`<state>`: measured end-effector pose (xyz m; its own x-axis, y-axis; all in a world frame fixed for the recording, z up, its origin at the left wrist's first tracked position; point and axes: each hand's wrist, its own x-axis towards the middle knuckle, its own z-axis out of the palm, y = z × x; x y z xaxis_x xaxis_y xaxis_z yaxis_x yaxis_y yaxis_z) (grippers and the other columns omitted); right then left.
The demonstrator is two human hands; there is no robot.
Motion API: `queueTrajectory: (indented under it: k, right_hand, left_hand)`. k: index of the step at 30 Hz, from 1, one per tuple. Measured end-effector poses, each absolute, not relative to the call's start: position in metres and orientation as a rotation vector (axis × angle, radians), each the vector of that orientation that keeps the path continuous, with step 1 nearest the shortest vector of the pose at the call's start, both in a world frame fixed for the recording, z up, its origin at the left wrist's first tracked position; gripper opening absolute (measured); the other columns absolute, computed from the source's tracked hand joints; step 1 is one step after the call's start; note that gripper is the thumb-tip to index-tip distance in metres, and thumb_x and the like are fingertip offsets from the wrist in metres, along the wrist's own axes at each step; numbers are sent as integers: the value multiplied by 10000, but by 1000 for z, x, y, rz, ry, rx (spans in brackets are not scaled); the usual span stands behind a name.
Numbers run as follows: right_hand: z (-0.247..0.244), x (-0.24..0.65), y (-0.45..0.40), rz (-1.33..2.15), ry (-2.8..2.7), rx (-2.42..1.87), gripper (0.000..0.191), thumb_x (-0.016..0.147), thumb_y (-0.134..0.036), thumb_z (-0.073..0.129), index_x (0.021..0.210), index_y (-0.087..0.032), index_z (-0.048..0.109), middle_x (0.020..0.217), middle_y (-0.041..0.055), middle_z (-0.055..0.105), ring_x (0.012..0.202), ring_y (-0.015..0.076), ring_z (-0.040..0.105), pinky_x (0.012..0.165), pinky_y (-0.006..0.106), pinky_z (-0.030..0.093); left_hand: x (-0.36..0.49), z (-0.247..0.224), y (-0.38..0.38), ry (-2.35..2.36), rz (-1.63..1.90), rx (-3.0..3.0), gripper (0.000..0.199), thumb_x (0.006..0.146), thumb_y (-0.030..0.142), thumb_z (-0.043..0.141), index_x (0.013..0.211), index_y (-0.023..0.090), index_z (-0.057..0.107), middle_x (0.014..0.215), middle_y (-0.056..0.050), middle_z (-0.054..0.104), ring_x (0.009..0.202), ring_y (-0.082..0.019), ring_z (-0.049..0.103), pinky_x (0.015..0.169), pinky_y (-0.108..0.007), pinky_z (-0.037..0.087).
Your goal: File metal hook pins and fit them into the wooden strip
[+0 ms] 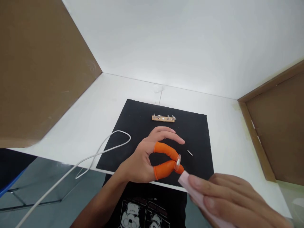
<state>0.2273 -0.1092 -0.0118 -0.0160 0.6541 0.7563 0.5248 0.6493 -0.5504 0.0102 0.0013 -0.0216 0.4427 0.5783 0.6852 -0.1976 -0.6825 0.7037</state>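
My left hand (142,163) wears orange finger cots on its thumb and index finger. Those two pinch a small clear disc (178,161), lens-like and held on edge, with a whitish patch at its middle. The other left fingers stretch out over the black mat. At lower right, my right hand (228,196) grips a pale pink cloth strip (184,180), its end close to the disc; whether they touch I cannot tell. Another orange tip shows beside the strip, and whose finger it is stays unclear. A short metal pin (190,152) lies on the mat right of my left hand.
Farther back on the black mat (137,115) lies a small wooden bar (163,118) with several clear pieces set along it. A white cable (95,155) loops over the table's left side. Brown panels (42,69) stand left and right, with a white wall behind.
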Motion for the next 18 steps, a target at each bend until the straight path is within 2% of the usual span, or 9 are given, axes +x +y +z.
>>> queueTrajectory:
  k: [3, 5, 7, 9, 11, 12, 14, 16, 18]
  right_hand:
    - [-4, 248, -103, 131, -1697, -982, 264, 819, -358, 900, 1063, -344, 798, 1063, 58, 845, 874, 312, 838, 621, 396, 719]
    - [3, 256, -101, 126, -1734, -981, 265, 805, -310, 906, 1048, -324, 803, 1080, 62, 844, 903, 313, 839, 644, 382, 722]
    - [10, 253, -100, 83, -1704, -948, 252, 795, -196, 891, 1008, -291, 794, 1055, 46, 848, 839, 274, 842, 678, 342, 718]
    - [15, 243, -98, 44, -1691, -862, 217, 818, -96, 838, 934, -258, 752, 989, 21, 846, 697, 222, 824, 692, 307, 709]
    - [17, 235, -93, 148, -2002, -692, 86, 917, -159, 770, 952, -233, 746, 1022, 42, 830, 673, 221, 820, 665, 291, 708]
    - [15, 234, -90, 199, -2069, -622, 88, 926, -157, 760, 984, -223, 752, 1043, 48, 825, 685, 221, 823, 652, 278, 707]
    - [8, 235, -82, 260, -1870, -640, 211, 860, -93, 808, 1020, -222, 759, 1043, 25, 839, 749, 219, 834, 647, 254, 708]
    - [-1, 238, -78, 330, -1613, -728, 342, 791, -23, 841, 1038, -239, 745, 1069, -14, 847, 869, 209, 841, 721, 243, 717]
    - [-5, 237, -77, 392, -1550, -766, 359, 779, -15, 851, 1027, -245, 728, 1094, -27, 846, 926, 195, 838, 802, 241, 714]
  left_hand:
    - [9, -20, 0, 315, 1311, 1944, 126, 850, 110, 814, 898, 220, 778, 1246, -106, 787, 1278, -310, 640, 1138, -519, 502]
    - [8, -20, -1, 315, 1311, 1938, 125, 848, 106, 816, 893, 217, 779, 1248, -106, 786, 1285, -308, 638, 1148, -514, 496]
    - [8, -19, -2, 314, 1322, 1929, 119, 855, 101, 806, 887, 213, 776, 1241, -104, 788, 1283, -298, 636, 1156, -503, 493]
    - [7, -19, -3, 315, 1331, 1928, 115, 859, 98, 804, 877, 206, 770, 1233, -102, 790, 1279, -286, 635, 1162, -490, 491]
    - [6, -19, -4, 319, 1327, 1934, 115, 860, 95, 807, 872, 203, 767, 1241, -102, 788, 1288, -281, 631, 1169, -486, 486]
    - [5, -19, -5, 316, 1329, 1937, 114, 861, 97, 803, 873, 204, 767, 1244, -101, 788, 1293, -283, 630, 1170, -489, 486]
    - [4, -19, -6, 309, 1337, 1939, 107, 861, 108, 795, 880, 210, 768, 1245, -100, 787, 1296, -294, 633, 1162, -505, 491]
    - [3, -20, -7, 313, 1340, 1937, 104, 863, 120, 795, 887, 218, 770, 1242, -98, 789, 1293, -304, 637, 1150, -522, 498]
    - [2, -21, -7, 316, 1337, 1935, 100, 865, 129, 801, 890, 221, 772, 1245, -98, 788, 1295, -307, 634, 1150, -528, 497]
